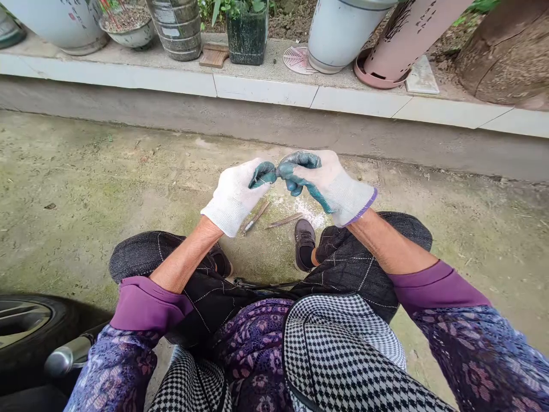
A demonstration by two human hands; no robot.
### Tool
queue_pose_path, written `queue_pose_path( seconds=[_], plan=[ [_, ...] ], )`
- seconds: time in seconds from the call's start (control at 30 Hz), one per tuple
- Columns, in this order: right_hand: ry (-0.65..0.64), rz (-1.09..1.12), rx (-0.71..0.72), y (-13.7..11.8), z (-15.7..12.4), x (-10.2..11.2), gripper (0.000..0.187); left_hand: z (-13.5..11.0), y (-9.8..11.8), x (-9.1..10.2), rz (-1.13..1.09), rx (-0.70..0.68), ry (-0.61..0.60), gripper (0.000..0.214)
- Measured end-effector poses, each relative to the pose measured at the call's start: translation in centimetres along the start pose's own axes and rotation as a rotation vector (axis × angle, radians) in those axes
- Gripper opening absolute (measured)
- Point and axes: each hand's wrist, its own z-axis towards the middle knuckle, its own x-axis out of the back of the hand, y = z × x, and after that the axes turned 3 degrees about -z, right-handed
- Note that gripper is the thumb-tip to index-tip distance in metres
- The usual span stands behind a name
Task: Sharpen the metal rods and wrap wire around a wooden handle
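My left hand [240, 193], in a white knitted glove with a green coated palm, is closed with thumb and fingers pinched together. My right hand [326, 182], in a matching glove with a purple cuff edge, is also pinched, its fingertips almost meeting those of the left. A thin pale strand shows at the left fingertips; what either hand grips is too small to make out. On the ground below lie a slim brown tool with a whitish end [256, 217] and a narrow brown stick-like piece [283, 220]. White crumbs [311, 213] are scattered beside them.
A tiled ledge [261, 90] runs across the front, bearing a white pot [343, 34], a pink cylinder [407, 40], a dark square planter [247, 34] and a cut plastic bottle [175, 28]. At lower left stands a wheel [64, 332]. My shoes rest on the concrete ground [86, 189].
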Motion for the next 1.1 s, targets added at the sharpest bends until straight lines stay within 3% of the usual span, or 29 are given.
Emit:
queue_pose_path(
  seconds=[0.13, 0.23, 0.3, 0.37, 0.53, 0.7, 0.8, 0.93, 1.1],
  plan=[
    [0.014, -0.295, 0.216, 0.1, -0.5, -0.4, 0.024, 0.3, -0.2, -0.6, -0.189, 0.133, 0.074, 0.010],
    [-0.188, -0.470, 0.409, -0.2, -1.3, -1.1, 0.017, 1.0, -0.3, -0.4, -0.404, 0.290, 0.164, 0.004],
    [-0.319, -0.422, 0.463, -0.5, -1.7, -1.4, 0.016, 1.4, -0.4, 0.0, -0.519, 0.370, 0.209, 0.004],
    [-0.327, -0.270, 0.417, -0.7, -1.8, -1.3, 0.018, 1.7, -0.3, 0.4, -0.611, 0.416, 0.224, 0.005],
    [-0.241, 0.182, 0.085, -1.4, -1.7, -0.6, 0.034, 2.1, -0.3, 0.5, -0.721, 0.476, 0.199, 0.012],
    [-0.245, 0.402, -0.064, -0.8, -1.3, -0.8, 0.042, 2.5, -0.9, 0.4, -0.814, 0.527, 0.115, 0.028],
    [-0.231, 0.420, -0.094, -0.3, -0.9, -0.8, 0.039, 2.6, -1.3, 1.0, -0.821, 0.484, 0.092, 0.032],
    [-0.250, 0.437, -0.042, -0.1, -0.7, -0.8, 0.034, 2.8, -1.5, 1.8, -0.835, 0.487, 0.155, 0.037],
    [-0.285, 0.410, -0.004, -0.3, -0.8, -0.6, 0.036, 3.1, -1.4, 2.3, -0.826, 0.455, 0.127, 0.040]
  ],
)
